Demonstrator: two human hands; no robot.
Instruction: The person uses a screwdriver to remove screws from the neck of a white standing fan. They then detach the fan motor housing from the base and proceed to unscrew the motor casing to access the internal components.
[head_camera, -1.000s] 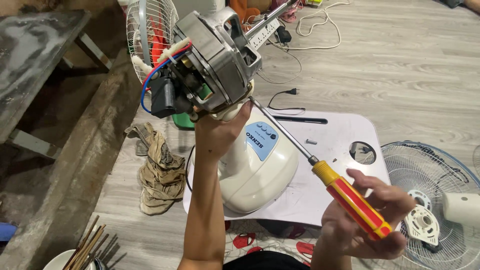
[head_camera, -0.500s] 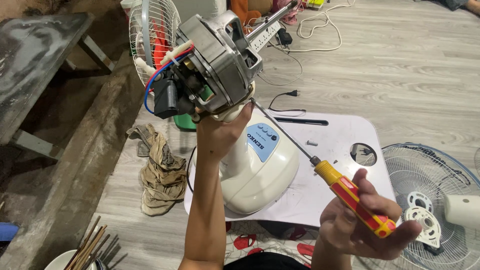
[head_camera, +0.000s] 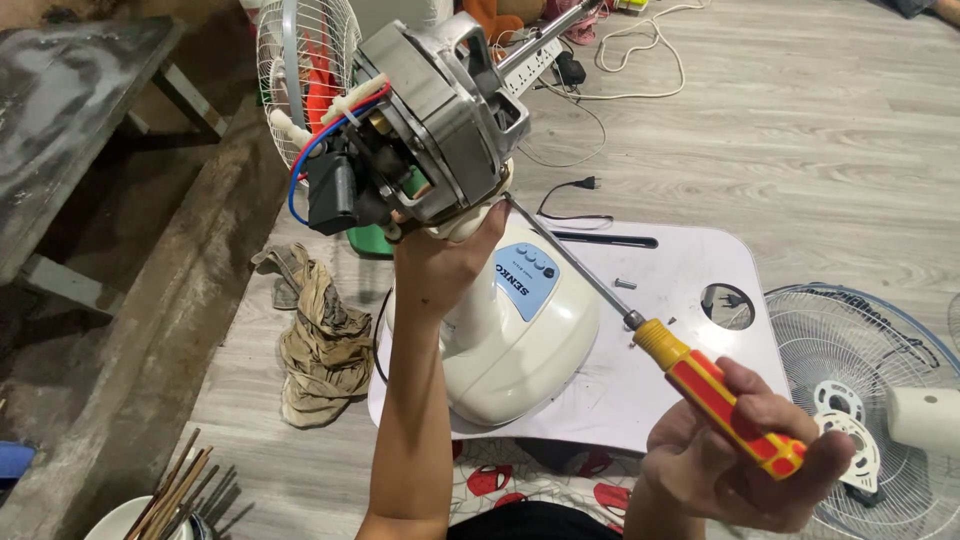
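- My left hand (head_camera: 450, 255) grips the bare fan motor (head_camera: 430, 110), raised above the white fan base (head_camera: 510, 340).
- My right hand (head_camera: 735, 450) clasps a yellow-red screwdriver (head_camera: 715, 395) — tip at the motor.
- Casing already off; loose screw (head_camera: 624, 284) on the white tray (head_camera: 640, 380).

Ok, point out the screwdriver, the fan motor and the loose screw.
screwdriver (head_camera: 715, 398): head view, on its yellow-and-red handle.
fan motor (head_camera: 435, 105): head view, on its metal housing.
loose screw (head_camera: 624, 284): head view, on its shank.

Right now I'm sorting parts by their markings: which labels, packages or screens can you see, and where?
Control-panel label: on the cream fan base, just right of the left hand; a light blue rounded patch with small buttons and dark lettering.
No packages, signs or screens show.
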